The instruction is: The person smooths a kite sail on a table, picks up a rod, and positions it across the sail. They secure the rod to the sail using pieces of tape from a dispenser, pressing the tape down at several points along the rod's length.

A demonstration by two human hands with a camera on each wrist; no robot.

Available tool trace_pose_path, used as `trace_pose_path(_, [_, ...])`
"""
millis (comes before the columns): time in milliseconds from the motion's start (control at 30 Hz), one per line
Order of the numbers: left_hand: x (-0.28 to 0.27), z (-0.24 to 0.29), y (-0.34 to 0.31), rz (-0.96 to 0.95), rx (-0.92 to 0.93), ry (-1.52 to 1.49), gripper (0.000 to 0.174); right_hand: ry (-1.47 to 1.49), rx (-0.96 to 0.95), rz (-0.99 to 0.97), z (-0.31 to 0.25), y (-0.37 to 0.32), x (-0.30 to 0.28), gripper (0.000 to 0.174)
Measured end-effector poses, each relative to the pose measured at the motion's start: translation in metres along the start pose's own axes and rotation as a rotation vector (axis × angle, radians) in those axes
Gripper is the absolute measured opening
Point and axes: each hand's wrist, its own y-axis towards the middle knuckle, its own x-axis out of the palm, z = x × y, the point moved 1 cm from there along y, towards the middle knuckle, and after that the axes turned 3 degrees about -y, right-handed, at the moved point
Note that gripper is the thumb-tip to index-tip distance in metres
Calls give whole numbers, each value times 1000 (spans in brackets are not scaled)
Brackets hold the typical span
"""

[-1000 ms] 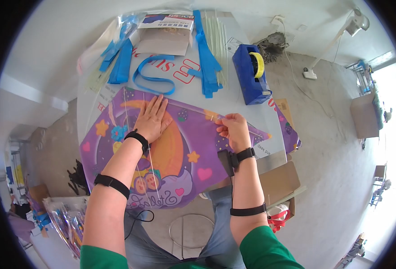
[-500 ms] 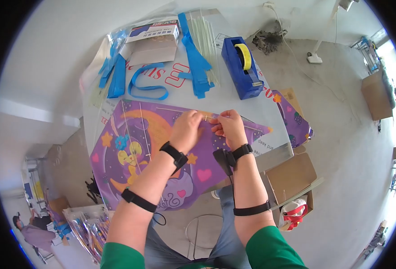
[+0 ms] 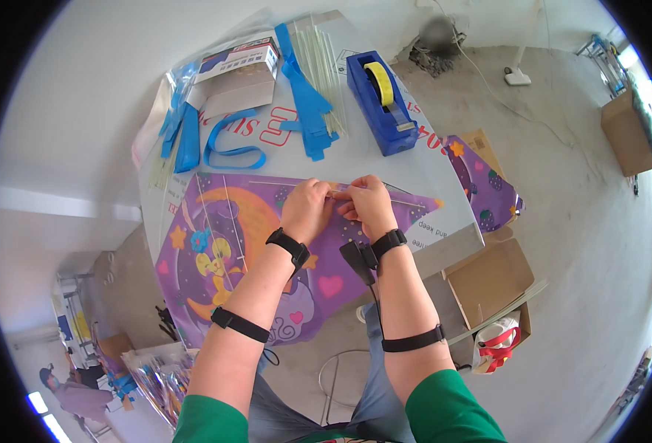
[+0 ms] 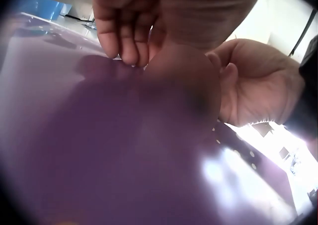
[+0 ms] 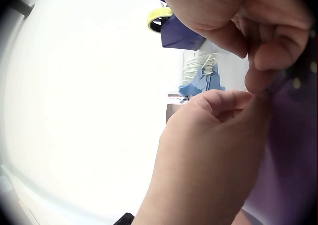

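A purple kite (image 3: pixel 329 255) printed with a moon, stars and hearts lies over the near part of the table, thin pale rods along its upper edge and across it. Both hands meet at that upper edge, right of its middle. My left hand (image 3: pixel 306 213) pinches the edge with thumb and fingertips. Close beside it, my right hand (image 3: pixel 371 211) pinches the same edge with its fingers curled. In the right wrist view the left hand (image 5: pixel 208 145) and right hand (image 5: pixel 271 31) have their fingertips together at the purple fabric (image 5: pixel 293 150). The exact pinch points are hidden by the fingers.
Across the table's back stand an opened box (image 3: pixel 241 74), blue strips (image 3: pixel 307 100), a bundle of pale rods (image 3: pixel 318 52) and a blue tape dispenser (image 3: pixel 381 100) with yellow tape. More purple fabric (image 3: pixel 485 184) hangs at the right. A carton (image 3: pixel 492 284) stands by the right arm.
My left hand has left its flat spot on the kite, moved right to the upper edge and curled its fingers beside the right hand. The right hand has shifted slightly left along the edge.
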Motion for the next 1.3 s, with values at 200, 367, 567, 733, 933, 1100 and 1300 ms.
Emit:
trace_pose_path(200, [-3, 1, 3, -33, 27, 44, 6, -9, -8, -9, 0, 0, -1, 18])
trace_pose_path(367, [0, 0, 4, -12, 41, 81, 6, -27, -20, -2, 1, 2, -1, 18])
trace_pose_path(567, [0, 2, 4, -17, 33, 103, 4, -38, -4, -12, -5, -4, -2, 19])
trace_pose_path(733, [-1, 3, 6, -38, 34, 122, 3, -38, 8, -24, -7, -6, -1, 22])
trace_pose_path(933, [-2, 0, 8, -71, 55, 140, 3, 90, 63, -105, -5, -7, -7, 28])
trace_pose_path(1100, [-3, -1, 8, -70, 68, 137, 4, 56, 51, -92, -10, -12, -12, 31])
trace_pose_path(1300, [-9, -2, 8, -116, 50, 42, 10, -169, -30, 11, -17, -17, -17, 25])
